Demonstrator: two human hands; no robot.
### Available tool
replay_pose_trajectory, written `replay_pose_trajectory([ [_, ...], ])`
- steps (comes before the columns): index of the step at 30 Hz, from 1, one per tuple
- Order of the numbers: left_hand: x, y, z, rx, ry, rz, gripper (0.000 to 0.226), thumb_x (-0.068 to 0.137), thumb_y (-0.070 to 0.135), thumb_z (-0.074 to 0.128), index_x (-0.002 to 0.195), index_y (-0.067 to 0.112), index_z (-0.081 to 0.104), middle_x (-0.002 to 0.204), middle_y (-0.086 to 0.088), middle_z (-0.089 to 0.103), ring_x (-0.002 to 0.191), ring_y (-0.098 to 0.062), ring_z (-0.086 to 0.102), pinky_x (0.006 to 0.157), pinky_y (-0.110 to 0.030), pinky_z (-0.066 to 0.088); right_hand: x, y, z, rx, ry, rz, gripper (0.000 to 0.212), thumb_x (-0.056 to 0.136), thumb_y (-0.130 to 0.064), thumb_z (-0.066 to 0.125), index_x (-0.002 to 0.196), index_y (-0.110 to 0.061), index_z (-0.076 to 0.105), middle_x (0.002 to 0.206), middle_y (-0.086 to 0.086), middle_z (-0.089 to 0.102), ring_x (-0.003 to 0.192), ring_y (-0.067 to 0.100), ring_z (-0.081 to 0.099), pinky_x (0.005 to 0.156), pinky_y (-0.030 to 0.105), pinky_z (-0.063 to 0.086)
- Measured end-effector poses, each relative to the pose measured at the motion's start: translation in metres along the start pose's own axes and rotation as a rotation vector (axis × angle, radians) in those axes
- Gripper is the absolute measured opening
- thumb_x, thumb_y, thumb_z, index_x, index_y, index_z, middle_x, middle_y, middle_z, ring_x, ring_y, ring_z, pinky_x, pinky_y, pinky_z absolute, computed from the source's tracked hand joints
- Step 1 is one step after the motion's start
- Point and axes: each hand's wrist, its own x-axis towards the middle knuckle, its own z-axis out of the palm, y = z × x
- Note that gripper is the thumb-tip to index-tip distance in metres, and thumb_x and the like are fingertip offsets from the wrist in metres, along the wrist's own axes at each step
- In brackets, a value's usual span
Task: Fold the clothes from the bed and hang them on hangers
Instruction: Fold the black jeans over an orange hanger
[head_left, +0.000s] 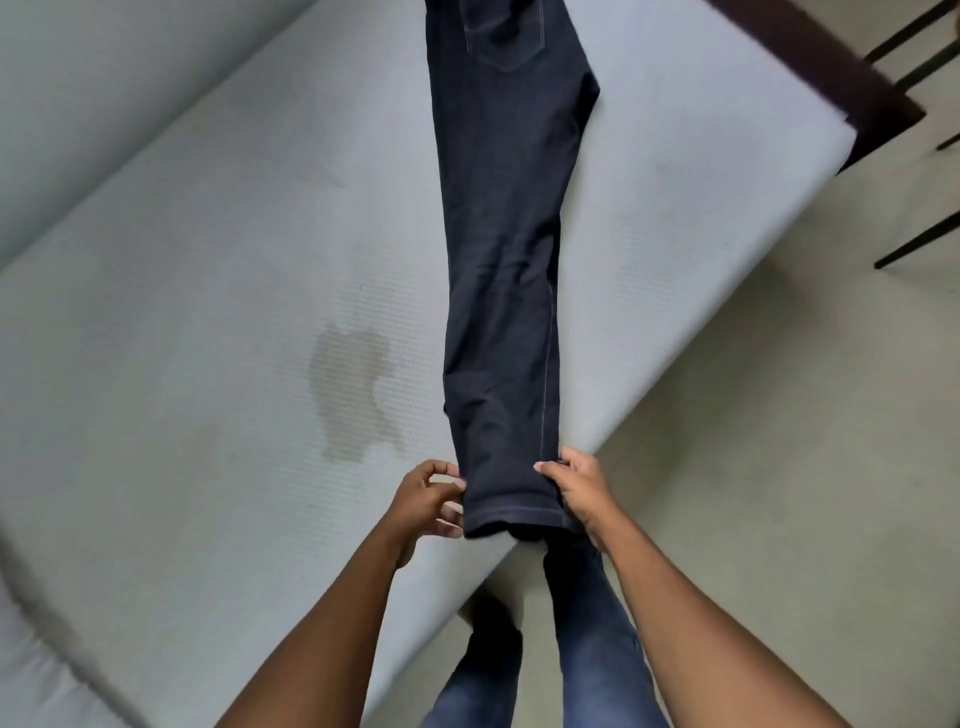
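Note:
A pair of dark navy jeans (501, 270) lies lengthwise on the grey mattress (208, 322), folded leg over leg, with a back pocket showing at the top. The hems reach the mattress's near edge. My left hand (423, 501) pinches the left side of the hems. My right hand (576, 493) grips the right side of the same hems. No hanger is in view.
The mattress carries a brownish stain (350, 387) left of the jeans. A dark wooden bed frame corner (852, 78) and dark chair legs (919, 244) stand at the upper right. Beige floor (779, 467) runs along the right, where my own legs in blue jeans (592, 639) stand.

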Motion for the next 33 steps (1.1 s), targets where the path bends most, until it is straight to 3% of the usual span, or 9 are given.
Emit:
replay_pose_trajectory([
  [7,0.014,-0.058,0.001,0.059,0.134,0.082,0.015,0.091,0.026,0.079,0.091,0.014,0.07,0.092,0.0,0.076,0.094,-0.02,0.07,0.08,-0.035,0.057,-0.002,0.052,0.019,-0.382,0.298,-0.009,0.026,0.089,-0.042,0.077,0.096,-0.02,0.066,0.086,-0.003,0.07,0.081,0.018,0.067,0.068,0.03,0.052],
  [11,-0.001,-0.038,0.01,-0.005,0.118,0.096,0.039,0.091,0.043,0.077,0.114,0.019,0.057,0.117,-0.005,0.068,0.11,-0.022,0.067,0.091,-0.044,0.061,-0.017,0.029,0.021,-0.353,0.27,0.023,0.04,0.085,-0.025,0.081,0.118,-0.022,0.058,0.103,0.006,0.064,0.087,0.026,0.069,0.065,0.046,0.065],
  [14,-0.017,0.013,0.017,-0.003,0.119,0.199,0.07,0.085,0.073,0.065,0.143,0.044,0.037,0.133,0.0,0.057,0.122,-0.018,0.058,0.104,-0.045,0.05,-0.038,-0.032,0.015,-0.14,0.149,-0.083,0.033,0.09,-0.009,0.068,0.113,-0.032,0.064,0.089,0.008,0.068,0.077,0.025,0.071,0.072,0.046,0.065],
  [19,-0.03,0.137,0.017,0.119,-0.069,0.572,0.101,0.066,0.087,0.069,0.154,0.049,0.037,0.16,0.019,0.037,0.146,-0.004,0.036,0.12,-0.038,0.036,-0.047,-0.174,-0.017,0.528,-0.154,-0.147,0.025,0.099,0.001,0.051,0.108,0.004,0.074,0.091,0.021,0.075,0.08,0.031,0.076,0.075,0.041,0.064],
  [21,-0.021,0.187,0.018,0.369,-0.068,0.649,0.105,0.062,0.076,0.083,0.153,0.043,0.041,0.154,0.024,0.044,0.139,0.003,0.042,0.114,-0.027,0.039,-0.037,-0.226,-0.036,0.652,-0.217,-0.17,0.026,0.098,-0.002,0.053,0.113,0.009,0.072,0.096,0.025,0.075,0.085,0.033,0.076,0.076,0.04,0.064],
  [23,-0.002,0.235,0.021,0.657,0.067,0.654,0.076,0.068,0.056,0.085,0.136,0.042,0.056,0.129,0.02,0.064,0.116,-0.003,0.063,0.098,-0.03,0.054,-0.008,-0.269,-0.051,0.589,-0.219,-0.165,0.027,0.097,-0.002,0.054,0.113,0.01,0.072,0.1,0.026,0.073,0.085,0.033,0.075,0.076,0.039,0.064],
  [27,0.073,0.343,0.019,1.149,0.328,0.553,0.024,0.086,0.028,0.056,0.108,0.029,0.066,0.105,-0.002,0.073,0.096,-0.031,0.069,0.072,-0.034,0.053,0.083,-0.342,-0.066,0.45,-0.118,-0.103,0.022,0.094,0.002,0.058,0.103,0.014,0.073,0.099,0.027,0.07,0.08,0.035,0.073,0.073,0.046,0.065],
  [31,0.14,0.481,-0.003,0.993,0.329,0.455,0.019,0.088,0.011,0.053,0.093,0.013,0.071,0.078,-0.011,0.072,0.062,-0.021,0.072,0.046,-0.026,0.049,0.187,-0.464,-0.064,0.505,-0.097,-0.116,0.017,0.101,-0.003,0.054,0.105,0.008,0.067,0.112,0.025,0.072,0.077,0.036,0.073,0.059,0.044,0.063],
  [33,0.164,0.556,-0.015,0.672,0.446,0.513,0.026,0.089,-0.001,0.052,0.1,0.013,0.071,0.081,-0.008,0.071,0.064,-0.02,0.07,0.052,-0.03,0.056,0.231,-0.543,-0.06,0.498,-0.126,-0.21,0.02,0.101,0.0,0.052,0.117,0.007,0.062,0.11,0.024,0.072,0.078,0.034,0.074,0.059,0.044,0.063],
])
